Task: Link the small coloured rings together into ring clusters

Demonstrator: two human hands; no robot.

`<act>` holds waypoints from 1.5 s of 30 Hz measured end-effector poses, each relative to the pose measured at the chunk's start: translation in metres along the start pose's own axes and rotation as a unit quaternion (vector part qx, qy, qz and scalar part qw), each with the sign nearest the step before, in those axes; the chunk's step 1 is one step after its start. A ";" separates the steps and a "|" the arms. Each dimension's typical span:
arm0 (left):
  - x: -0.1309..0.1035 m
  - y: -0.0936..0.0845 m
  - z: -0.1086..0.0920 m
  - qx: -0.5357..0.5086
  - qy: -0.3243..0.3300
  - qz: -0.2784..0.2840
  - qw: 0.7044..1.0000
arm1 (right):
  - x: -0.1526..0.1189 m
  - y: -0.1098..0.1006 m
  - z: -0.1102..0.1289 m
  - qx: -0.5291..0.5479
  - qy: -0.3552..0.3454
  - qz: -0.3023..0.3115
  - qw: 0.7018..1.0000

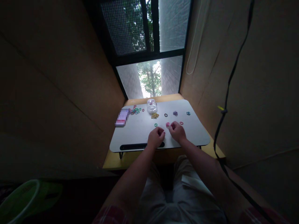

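Note:
My left hand is over the near middle of the white lap table, fingers curled together; anything in them is too small to make out. Facing it, my right hand has its fingertips pinched beside a small pile of pink rings that look like hair ties. Whether it grips one of them I cannot tell. Just beyond my left hand lies a green ring, and a red-pink ring is behind my right hand. Farther back are yellow rings, a dark ring, purple rings and blue rings.
A clear plastic container stands at the table's back. Mixed coloured rings lie at the back left beside a phone. A black slot runs along the front edge. A dark cable hangs at right; a green basket is lower left.

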State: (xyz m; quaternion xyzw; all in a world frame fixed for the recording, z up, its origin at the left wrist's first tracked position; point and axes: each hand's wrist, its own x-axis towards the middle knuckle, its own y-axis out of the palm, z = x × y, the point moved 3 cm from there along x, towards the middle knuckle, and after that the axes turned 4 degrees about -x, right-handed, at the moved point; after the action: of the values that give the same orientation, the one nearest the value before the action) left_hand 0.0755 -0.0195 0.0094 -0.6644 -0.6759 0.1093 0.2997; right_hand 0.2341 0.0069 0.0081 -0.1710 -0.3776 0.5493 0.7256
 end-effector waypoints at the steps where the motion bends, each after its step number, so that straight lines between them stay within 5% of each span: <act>1: 0.000 0.000 0.000 0.002 0.003 0.002 1.000 | -0.001 0.000 0.001 -0.014 -0.010 0.009 1.000; 8: 0.000 -0.004 0.001 -0.018 -0.004 0.004 1.000 | -0.003 0.002 0.004 -0.080 -0.043 0.060 0.994; 12: 0.001 -0.012 0.007 -0.045 0.010 0.050 0.998 | -0.002 0.002 0.005 -0.087 -0.053 0.071 0.992; 16: 0.008 -0.041 0.027 0.038 0.027 0.049 0.998 | -0.006 0.001 0.011 -0.137 -0.067 0.085 0.985; 22: 0.031 -0.088 0.058 0.209 0.051 -0.011 0.976 | -0.017 0.005 0.029 -0.216 -0.213 0.171 0.937; 30: 0.061 -0.076 0.064 0.319 -0.060 -0.032 0.945 | -0.011 0.006 0.030 -0.218 -0.201 0.178 0.938; 45: 0.110 -0.078 0.077 0.346 -0.093 -0.017 0.934 | -0.007 0.009 0.032 -0.236 -0.204 0.182 0.932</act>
State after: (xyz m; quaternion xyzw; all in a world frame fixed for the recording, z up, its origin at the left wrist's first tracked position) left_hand -0.0246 0.0984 0.0191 -0.4950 -0.6323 0.3922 0.4488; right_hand 0.2042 -0.0023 0.0207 -0.2876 -0.5988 0.5901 0.4588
